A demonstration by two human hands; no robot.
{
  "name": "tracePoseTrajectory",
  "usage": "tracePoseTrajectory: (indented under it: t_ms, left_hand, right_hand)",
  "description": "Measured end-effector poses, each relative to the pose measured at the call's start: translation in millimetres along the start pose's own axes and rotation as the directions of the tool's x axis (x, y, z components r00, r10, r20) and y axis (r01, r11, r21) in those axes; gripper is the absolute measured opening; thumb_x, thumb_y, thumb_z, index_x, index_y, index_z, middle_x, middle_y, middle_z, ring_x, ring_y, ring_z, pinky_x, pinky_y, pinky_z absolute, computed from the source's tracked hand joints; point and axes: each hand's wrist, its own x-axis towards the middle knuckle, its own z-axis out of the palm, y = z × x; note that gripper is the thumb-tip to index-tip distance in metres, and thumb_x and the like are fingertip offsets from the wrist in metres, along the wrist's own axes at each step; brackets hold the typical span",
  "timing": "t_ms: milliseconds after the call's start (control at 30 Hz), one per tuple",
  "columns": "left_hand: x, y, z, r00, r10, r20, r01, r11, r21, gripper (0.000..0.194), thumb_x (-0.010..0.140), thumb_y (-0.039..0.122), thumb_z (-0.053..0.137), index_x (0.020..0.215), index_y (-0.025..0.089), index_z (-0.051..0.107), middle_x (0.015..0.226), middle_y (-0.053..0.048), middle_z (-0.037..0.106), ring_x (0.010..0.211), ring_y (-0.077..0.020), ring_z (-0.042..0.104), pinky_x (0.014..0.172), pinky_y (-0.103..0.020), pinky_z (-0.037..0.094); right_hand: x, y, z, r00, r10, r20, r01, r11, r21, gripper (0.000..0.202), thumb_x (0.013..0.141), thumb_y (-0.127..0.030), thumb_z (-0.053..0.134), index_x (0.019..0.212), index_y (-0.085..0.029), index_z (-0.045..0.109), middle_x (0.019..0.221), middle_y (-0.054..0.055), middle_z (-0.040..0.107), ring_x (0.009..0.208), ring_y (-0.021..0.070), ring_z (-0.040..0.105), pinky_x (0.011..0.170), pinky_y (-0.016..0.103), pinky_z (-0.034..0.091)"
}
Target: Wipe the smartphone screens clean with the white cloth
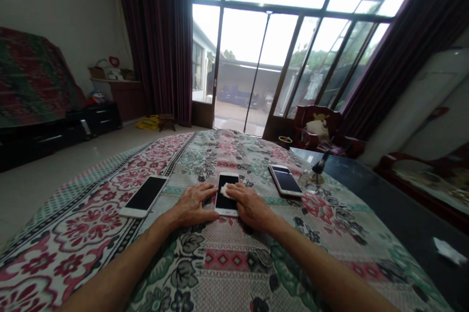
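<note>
A white-framed smartphone (228,204) with a dark screen lies face up on the patterned tablecloth. Along its left edge rests my left hand (194,203), thumb by the lower corner and fingers at the side, holding the phone in place. My right hand (251,203) lies over the phone's right side. Under its fingertips a small white tissue (224,191) is pressed against the screen. To the left lies a second white smartphone (144,197), also face up. A third smartphone (286,180), tilted in its placement, lies to the right.
A clear glass-like item with a dark brush-like top (319,168) stands right of the third phone. Beyond the floral tablecloth (234,263) is a dark surface (351,175) bearing a crumpled white paper (450,252). A wooden chair (318,129) stands near the glass doors.
</note>
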Motion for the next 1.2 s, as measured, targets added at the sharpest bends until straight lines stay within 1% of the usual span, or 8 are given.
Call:
tracePoseTrajectory:
  t_ms: [100, 267, 467, 600, 700, 900, 1067, 1200]
  left_hand:
    - [0.7, -2.2, -0.2, 1.000, 0.005, -0.014, -0.005, 1.000, 0.004, 0.068, 0.069, 0.051, 0.068, 0.130, 0.025, 0.052, 0.142, -0.008, 0.046, 0.131, -0.0326, 0.038, 0.108, -0.048, 0.029]
    - [-1.1, -4.6, 2.3, 0.996, 0.065, -0.059, -0.064, 0.998, 0.016, 0.065, 0.072, 0.054, 0.065, 0.129, 0.024, 0.053, 0.141, -0.008, 0.047, 0.130, -0.0312, 0.039, 0.109, -0.047, 0.028]
    - [-1.0, -3.1, 1.6, 0.997, 0.059, -0.048, -0.059, 0.998, 0.019, 0.067, 0.070, 0.050, 0.067, 0.129, 0.022, 0.053, 0.140, -0.009, 0.049, 0.128, -0.0311, 0.041, 0.109, -0.046, 0.029]
    - [-0.7, -4.5, 2.2, 0.993, 0.085, -0.080, -0.085, 0.996, 0.006, 0.065, 0.070, 0.054, 0.066, 0.128, 0.025, 0.055, 0.139, -0.006, 0.050, 0.128, -0.0302, 0.042, 0.108, -0.044, 0.030]
    - [-1.1, -4.1, 1.2, 0.995, 0.070, -0.066, -0.070, 0.998, 0.004, 0.066, 0.071, 0.053, 0.065, 0.129, 0.025, 0.054, 0.140, -0.007, 0.049, 0.128, -0.0304, 0.042, 0.108, -0.045, 0.030]
    - [-0.9, -0.9, -2.8, 0.998, 0.046, -0.033, -0.046, 0.999, 0.013, 0.069, 0.071, 0.056, 0.063, 0.130, 0.022, 0.053, 0.142, -0.008, 0.046, 0.130, -0.0320, 0.040, 0.109, -0.046, 0.028]
    - [-1.0, -1.4, -2.7, 1.000, 0.028, -0.010, -0.028, 1.000, 0.013, 0.069, 0.072, 0.055, 0.064, 0.132, 0.024, 0.051, 0.144, -0.008, 0.043, 0.132, -0.0313, 0.037, 0.110, -0.047, 0.026]
    - [-1.2, -1.6, -2.5, 1.000, 0.023, -0.006, -0.023, 1.000, 0.004, 0.070, 0.071, 0.054, 0.064, 0.133, 0.023, 0.050, 0.145, -0.009, 0.043, 0.133, -0.0317, 0.036, 0.110, -0.047, 0.025]
  right_hand:
    - [-14.1, -12.8, -1.9, 0.999, -0.031, -0.011, 0.031, 0.999, 0.038, 0.043, 0.085, -0.010, 0.041, 0.122, -0.021, 0.059, 0.136, 0.005, 0.053, 0.125, 0.0220, 0.046, 0.107, 0.042, 0.034]
    - [-20.7, -22.4, -2.1, 0.997, -0.069, -0.038, 0.072, 0.993, 0.096, 0.031, 0.089, -0.014, 0.042, 0.107, -0.023, 0.066, 0.123, 0.001, 0.063, 0.117, 0.0187, 0.053, 0.107, 0.039, 0.034]
    - [5.4, 3.8, 4.2, 0.995, -0.039, -0.094, 0.046, 0.997, 0.070, 0.033, 0.091, -0.015, 0.040, 0.110, -0.022, 0.066, 0.123, 0.003, 0.063, 0.114, 0.0183, 0.055, 0.105, 0.037, 0.036]
    - [27.4, 20.9, 4.7, 0.993, -0.004, -0.119, 0.005, 1.000, 0.014, 0.030, 0.090, -0.014, 0.041, 0.100, -0.021, 0.068, 0.112, 0.004, 0.067, 0.107, 0.0180, 0.058, 0.097, 0.032, 0.041]
    - [43.0, 31.2, 4.4, 0.991, 0.027, -0.131, -0.028, 1.000, -0.006, 0.028, 0.090, -0.014, 0.041, 0.093, -0.020, 0.068, 0.104, 0.004, 0.069, 0.102, 0.0173, 0.059, 0.092, 0.029, 0.042]
    - [62.0, 46.6, 10.9, 0.983, 0.119, -0.139, -0.121, 0.993, -0.008, 0.027, 0.088, -0.012, 0.042, 0.091, -0.020, 0.068, 0.102, 0.005, 0.070, 0.097, 0.0172, 0.061, 0.088, 0.027, 0.044]
    - [46.0, 40.1, 12.3, 0.987, 0.022, -0.159, -0.020, 1.000, 0.009, 0.031, 0.089, -0.011, 0.040, 0.101, -0.020, 0.067, 0.118, 0.006, 0.065, 0.114, 0.0183, 0.055, 0.098, 0.031, 0.042]
    - [20.4, 24.0, 7.0, 0.995, -0.045, -0.090, 0.046, 0.999, 0.005, 0.037, 0.086, -0.007, 0.040, 0.111, -0.021, 0.063, 0.125, 0.005, 0.061, 0.119, 0.0190, 0.052, 0.103, 0.037, 0.040]
